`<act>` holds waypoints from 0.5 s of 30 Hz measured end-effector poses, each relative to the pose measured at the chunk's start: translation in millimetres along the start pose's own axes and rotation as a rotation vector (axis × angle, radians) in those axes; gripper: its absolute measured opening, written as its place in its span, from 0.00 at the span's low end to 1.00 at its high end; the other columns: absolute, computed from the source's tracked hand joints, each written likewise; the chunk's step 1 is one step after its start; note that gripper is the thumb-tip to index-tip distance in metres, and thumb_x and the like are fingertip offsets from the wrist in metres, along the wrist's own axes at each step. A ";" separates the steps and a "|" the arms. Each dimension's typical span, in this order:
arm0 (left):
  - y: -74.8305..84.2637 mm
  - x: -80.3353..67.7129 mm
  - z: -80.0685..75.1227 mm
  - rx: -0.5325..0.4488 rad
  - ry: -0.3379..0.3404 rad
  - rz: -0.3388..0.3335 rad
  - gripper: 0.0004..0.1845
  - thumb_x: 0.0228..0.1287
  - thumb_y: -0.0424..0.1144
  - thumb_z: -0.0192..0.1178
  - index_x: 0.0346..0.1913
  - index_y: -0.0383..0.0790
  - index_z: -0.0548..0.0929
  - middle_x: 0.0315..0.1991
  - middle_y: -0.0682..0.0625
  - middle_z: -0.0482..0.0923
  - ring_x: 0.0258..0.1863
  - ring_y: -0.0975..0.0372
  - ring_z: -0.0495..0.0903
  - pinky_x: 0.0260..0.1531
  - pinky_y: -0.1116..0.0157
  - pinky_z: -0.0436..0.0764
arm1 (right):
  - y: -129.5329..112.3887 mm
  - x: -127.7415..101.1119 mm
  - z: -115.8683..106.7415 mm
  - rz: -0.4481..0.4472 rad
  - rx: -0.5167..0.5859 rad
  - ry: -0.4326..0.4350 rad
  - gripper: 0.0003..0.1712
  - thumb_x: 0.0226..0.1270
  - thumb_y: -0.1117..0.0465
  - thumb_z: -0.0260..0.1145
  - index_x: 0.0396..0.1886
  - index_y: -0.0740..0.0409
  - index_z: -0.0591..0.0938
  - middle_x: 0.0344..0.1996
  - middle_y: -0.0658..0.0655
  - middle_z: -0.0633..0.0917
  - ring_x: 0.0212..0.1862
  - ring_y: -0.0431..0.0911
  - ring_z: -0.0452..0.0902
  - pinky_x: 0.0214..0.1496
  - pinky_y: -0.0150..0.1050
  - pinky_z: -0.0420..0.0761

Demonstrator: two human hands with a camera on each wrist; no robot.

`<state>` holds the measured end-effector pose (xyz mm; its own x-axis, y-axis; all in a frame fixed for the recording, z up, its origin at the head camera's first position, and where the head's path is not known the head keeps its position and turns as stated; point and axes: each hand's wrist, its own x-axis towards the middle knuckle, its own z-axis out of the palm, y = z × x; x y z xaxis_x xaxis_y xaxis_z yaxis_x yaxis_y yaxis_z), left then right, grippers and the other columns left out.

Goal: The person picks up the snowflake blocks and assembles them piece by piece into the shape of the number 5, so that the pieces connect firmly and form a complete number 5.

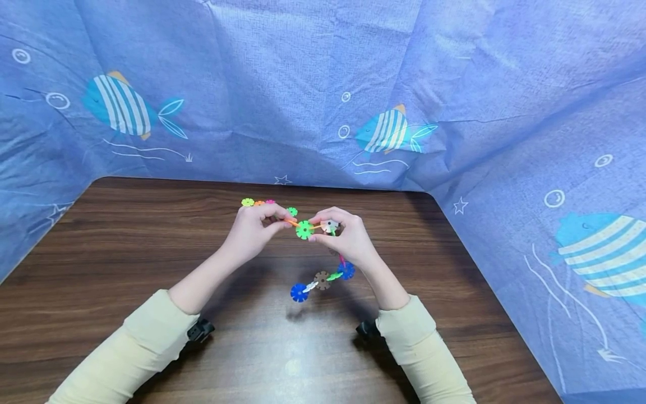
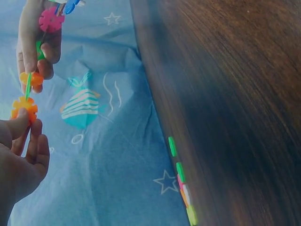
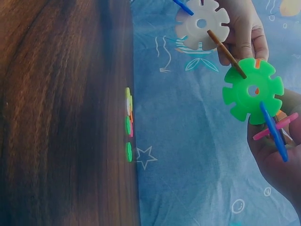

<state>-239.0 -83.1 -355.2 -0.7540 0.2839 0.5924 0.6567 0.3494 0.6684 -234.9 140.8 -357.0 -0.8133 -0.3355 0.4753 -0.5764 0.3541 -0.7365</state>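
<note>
The chain (image 1: 323, 279) of snowflake discs mixes colours: a bright green disc (image 1: 304, 229) beside a white one (image 1: 330, 226), then lower down pink, two deep blue discs, a brown one, with orange at the left end. The loose discs (image 1: 259, 203) lying at the far edge are yellow-green, orange, pink and green. The counter (image 1: 126, 247) is dark brown wood grain, the cloth (image 1: 303, 84) is blue with turquoise, white-striped fish, white bubbles and stars, and the sleeves (image 1: 146, 342) are pale cream.

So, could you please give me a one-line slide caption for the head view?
Both hands, left and right, hold a chain of snowflake discs above a wooden table.
</note>
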 end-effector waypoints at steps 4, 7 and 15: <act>-1.0 -1.0 -1.2 0.032 0.020 0.005 0.05 0.53 0.32 0.69 0.33 0.44 0.87 0.31 0.54 0.85 0.26 0.63 0.80 0.26 0.67 0.78 | 1.3 -0.4 -1.9 -0.016 -0.010 0.006 0.16 0.48 0.59 0.77 0.39 0.53 0.86 0.39 0.49 0.85 0.48 0.41 0.78 0.53 0.36 0.75; -2.2 -4.2 -1.3 0.043 0.043 -0.009 0.05 0.53 0.34 0.70 0.33 0.45 0.87 0.30 0.55 0.85 0.24 0.65 0.79 0.24 0.67 0.78 | 2.4 -0.8 -3.9 -0.016 -0.022 0.026 0.16 0.48 0.59 0.77 0.39 0.55 0.86 0.39 0.48 0.85 0.48 0.40 0.78 0.53 0.37 0.75; -1.9 -10.8 5.5 0.031 0.074 -0.010 0.05 0.51 0.34 0.71 0.32 0.44 0.86 0.27 0.56 0.84 0.23 0.69 0.78 0.25 0.67 0.79 | 0.6 1.0 -3.3 0.014 -0.036 0.055 0.17 0.48 0.60 0.77 0.40 0.56 0.86 0.39 0.50 0.86 0.47 0.41 0.79 0.51 0.36 0.75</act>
<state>-232.2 -81.9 -365.3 -0.7566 0.2137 0.6180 0.6471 0.3801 0.6609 -236.3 143.6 -355.3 -0.8237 -0.2824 0.4917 -0.5669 0.3899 -0.7257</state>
